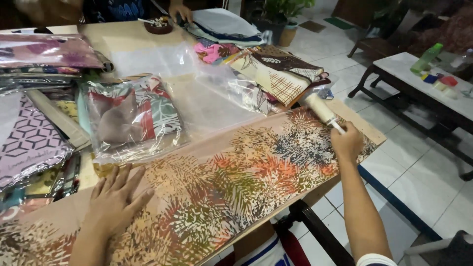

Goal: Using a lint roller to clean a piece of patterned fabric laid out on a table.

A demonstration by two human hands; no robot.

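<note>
A long strip of cloth (pixel 236 172) with a tan ground and orange, green and blue leaf print lies flat along the near edge of the table. My left hand (pixel 116 199) rests palm down on it at the left, fingers spread. My right hand (pixel 347 143) grips the handle of a lint roller (pixel 320 109), whose pale roll lies on the cloth's far right end.
Clear plastic bags with folded printed fabric (pixel 130 120) lie behind the cloth. A stack of folded cloths (pixel 278 74) sits at the back right. Another person's hand (pixel 180 11) is at the far table edge by a small bowl (pixel 158 25). A side table (pixel 419 81) with bottles stands right.
</note>
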